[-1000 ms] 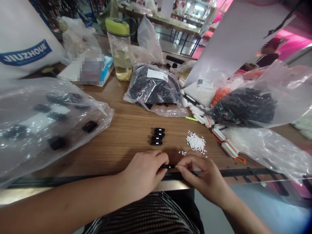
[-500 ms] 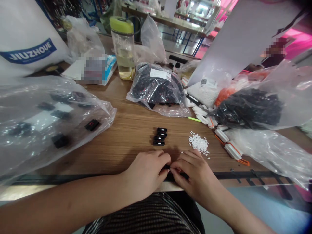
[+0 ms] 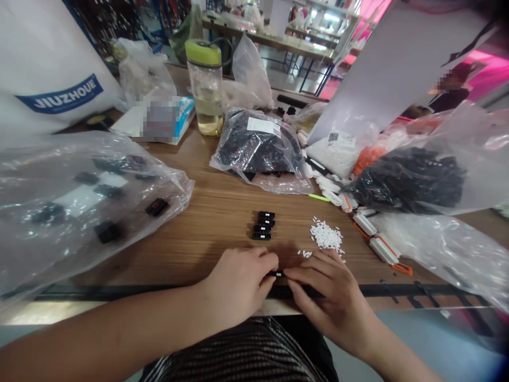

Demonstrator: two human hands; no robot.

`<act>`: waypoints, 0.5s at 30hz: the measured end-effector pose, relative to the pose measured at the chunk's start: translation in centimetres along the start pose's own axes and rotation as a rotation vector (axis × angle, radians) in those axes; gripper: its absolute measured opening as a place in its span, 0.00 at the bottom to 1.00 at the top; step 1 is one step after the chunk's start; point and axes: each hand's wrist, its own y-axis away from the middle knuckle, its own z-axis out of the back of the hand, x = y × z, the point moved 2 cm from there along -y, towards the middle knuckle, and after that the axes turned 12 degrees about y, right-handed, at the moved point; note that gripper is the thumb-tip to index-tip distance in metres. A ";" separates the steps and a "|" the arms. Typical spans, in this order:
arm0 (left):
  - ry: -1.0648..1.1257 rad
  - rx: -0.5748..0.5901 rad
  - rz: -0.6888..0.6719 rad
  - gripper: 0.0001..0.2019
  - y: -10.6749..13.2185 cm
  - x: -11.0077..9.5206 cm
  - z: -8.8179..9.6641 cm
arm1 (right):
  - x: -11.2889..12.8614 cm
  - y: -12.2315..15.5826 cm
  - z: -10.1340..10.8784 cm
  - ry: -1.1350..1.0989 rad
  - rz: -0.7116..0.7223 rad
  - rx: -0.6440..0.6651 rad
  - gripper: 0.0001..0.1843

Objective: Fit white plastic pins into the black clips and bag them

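My left hand is closed, its thumb and forefinger pinching a small black connector housing at the table's front edge. Two white dots show on that housing; its left part is hidden by the fingers. At its right end is the forefinger of my right hand, with the thumb lowered and apart from it. Beyond my hands, several black connector housings lie in a short stack of rows, each with white dots on it. A pile of tiny white plugs is spread past my right fingers, with a few loose ones nearer.
A clear bag of black parts lies behind the housings. Another plastic bag covers the left side. A bottle stands at the back. White pieces with orange loops and further filled bags line the right.
My right thumb and forefinger have parted and drawn slightly right, uncovering the housing's white dots. A few white plugs now show beside my right fingers. The view has shifted slightly.
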 end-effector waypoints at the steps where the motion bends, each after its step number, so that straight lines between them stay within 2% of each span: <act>1: -0.031 -0.009 0.003 0.02 0.0 0.0 0.3 | -0.3 0.2 0.3 -0.003 -0.015 -0.030 0.08; 8: -0.246 -0.111 0.052 0.09 0.7 0.7 2.2 | -2.3 2.1 1.3 0.089 -0.067 -0.095 0.07; 15: -0.243 -0.186 0.017 0.08 0.8 2.1 2.1 | -2.5 2.6 1.6 0.112 -0.095 -0.079 0.07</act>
